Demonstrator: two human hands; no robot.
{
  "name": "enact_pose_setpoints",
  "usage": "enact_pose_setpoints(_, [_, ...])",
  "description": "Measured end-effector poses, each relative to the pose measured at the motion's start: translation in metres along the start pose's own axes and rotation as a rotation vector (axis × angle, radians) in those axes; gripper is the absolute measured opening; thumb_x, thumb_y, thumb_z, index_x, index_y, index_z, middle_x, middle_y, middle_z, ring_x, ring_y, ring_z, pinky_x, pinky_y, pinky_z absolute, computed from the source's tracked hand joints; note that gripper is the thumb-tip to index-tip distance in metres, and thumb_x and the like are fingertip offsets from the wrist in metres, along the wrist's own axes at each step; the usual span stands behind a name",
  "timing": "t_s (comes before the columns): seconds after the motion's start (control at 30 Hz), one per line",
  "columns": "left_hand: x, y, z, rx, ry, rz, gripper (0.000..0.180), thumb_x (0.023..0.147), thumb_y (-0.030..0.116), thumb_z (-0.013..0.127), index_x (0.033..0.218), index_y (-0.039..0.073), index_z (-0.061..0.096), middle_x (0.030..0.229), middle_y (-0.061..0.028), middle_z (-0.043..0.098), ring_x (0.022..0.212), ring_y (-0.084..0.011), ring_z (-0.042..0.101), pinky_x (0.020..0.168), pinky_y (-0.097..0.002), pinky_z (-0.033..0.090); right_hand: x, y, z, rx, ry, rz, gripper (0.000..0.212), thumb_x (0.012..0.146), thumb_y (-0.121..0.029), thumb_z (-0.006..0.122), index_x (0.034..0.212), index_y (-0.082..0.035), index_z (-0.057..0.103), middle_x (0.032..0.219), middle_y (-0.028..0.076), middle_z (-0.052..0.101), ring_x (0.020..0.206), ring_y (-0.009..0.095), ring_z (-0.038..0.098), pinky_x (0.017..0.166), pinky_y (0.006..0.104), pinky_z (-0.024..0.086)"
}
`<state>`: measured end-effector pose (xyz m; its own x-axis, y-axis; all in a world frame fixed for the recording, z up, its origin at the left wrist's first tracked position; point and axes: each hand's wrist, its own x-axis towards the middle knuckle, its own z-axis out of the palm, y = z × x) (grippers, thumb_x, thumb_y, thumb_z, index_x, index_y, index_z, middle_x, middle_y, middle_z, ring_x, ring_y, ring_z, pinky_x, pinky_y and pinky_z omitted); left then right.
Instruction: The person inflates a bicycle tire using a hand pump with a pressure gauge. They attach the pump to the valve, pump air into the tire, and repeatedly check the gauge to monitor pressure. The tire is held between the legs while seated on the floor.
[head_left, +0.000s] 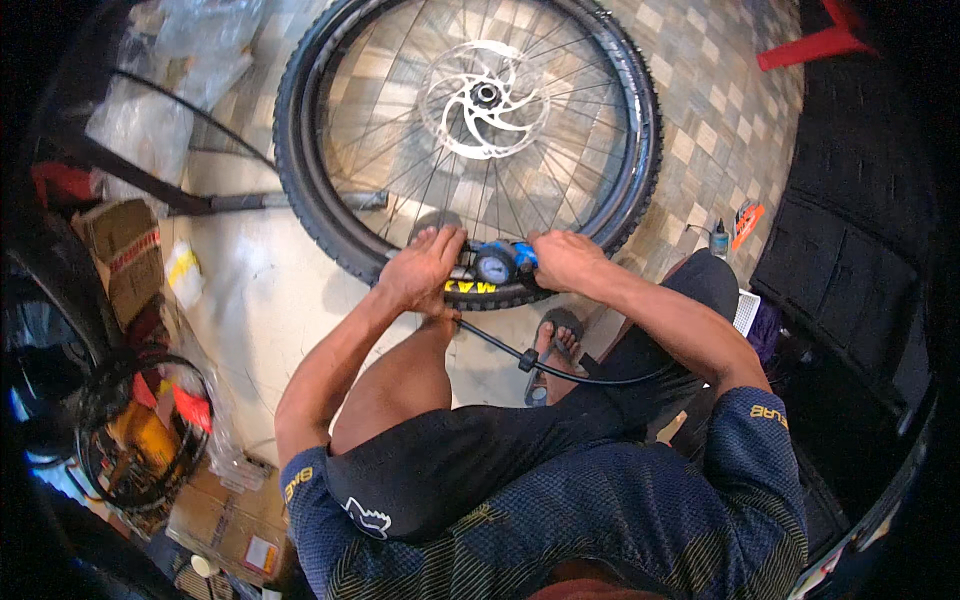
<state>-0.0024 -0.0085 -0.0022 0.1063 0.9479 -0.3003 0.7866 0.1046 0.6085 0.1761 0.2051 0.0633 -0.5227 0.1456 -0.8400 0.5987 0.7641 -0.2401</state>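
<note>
A bicycle wheel (645, 150) with a black knobby tire stands before me, its silver disc brake rotor (483, 98) facing up. At its near rim is a blue tire inflator (522, 254) with a round dial gauge (494, 266). My right hand (568, 261) is closed around the inflator's right end. Left of the gauge, my left hand (424, 268) is closed with its fingers curled over the rim, against the inflator's other end; what lies inside its grip is hidden. A black hose (490, 340) runs from below my left hand towards my right thigh.
Cardboard boxes (118, 262) and a coiled black tire or cable (88, 440) lie at the left, near clear plastic sheeting (150, 110). A dark bar (250, 201) reaches towards the wheel. A small bottle (719, 238) and an orange item (747, 225) sit at the right.
</note>
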Motion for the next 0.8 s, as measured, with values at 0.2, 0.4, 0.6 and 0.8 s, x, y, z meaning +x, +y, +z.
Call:
enact_pose_setpoints(0.2, [-0.006,0.002,-0.005,-0.024,-0.028,-0.022,0.127,0.048,0.044,0.097,0.148,-0.003,0.035,0.146,-0.0261,0.046,0.134,-0.0489,0.051,0.118,-0.0478,0.041,-0.004,-0.011,-0.016,0.087,-0.102,0.015,0.042,0.08,-0.011,0.065,0.12,0.001,0.066,0.111,0.029,0.071,0.107,0.043,0.07,0.093,0.0496,0.057])
enact_pose_setpoints(0.4, [-0.003,0.002,-0.006,-0.037,-0.045,-0.022,0.126,0.05,0.043,0.096,0.15,-0.003,0.034,0.147,-0.0258,0.045,0.134,-0.049,0.05,0.119,-0.048,0.039,0.005,-0.003,-0.007,0.065,-0.103,0.034,0.041,0.078,-0.011,0.066,0.116,0.004,0.067,0.111,0.03,0.071,0.108,0.044,0.069,0.093,0.0502,0.056])
enact_pose_setpoints(0.6, [-0.003,-0.001,-0.001,-0.04,-0.014,-0.012,0.126,0.05,0.044,0.096,0.149,-0.004,0.034,0.145,-0.0256,0.045,0.133,-0.0492,0.05,0.117,-0.0483,0.04,0.004,-0.002,-0.008,0.084,-0.059,-0.006,0.039,0.08,-0.013,0.066,0.115,0.004,0.068,0.111,0.031,0.071,0.107,0.044,0.07,0.093,0.0511,0.056])
enact_pose_setpoints(0.8, [-0.001,0.002,-0.006,-0.033,0.004,0.011,0.126,0.049,0.045,0.097,0.147,-0.006,0.036,0.14,-0.0246,0.047,0.129,-0.0494,0.052,0.114,-0.0494,0.042,0.005,-0.003,-0.013,0.067,-0.127,0.025,0.038,0.081,-0.014,0.065,0.114,0.004,0.068,0.109,0.03,0.072,0.106,0.044,0.07,0.092,0.0501,0.056])
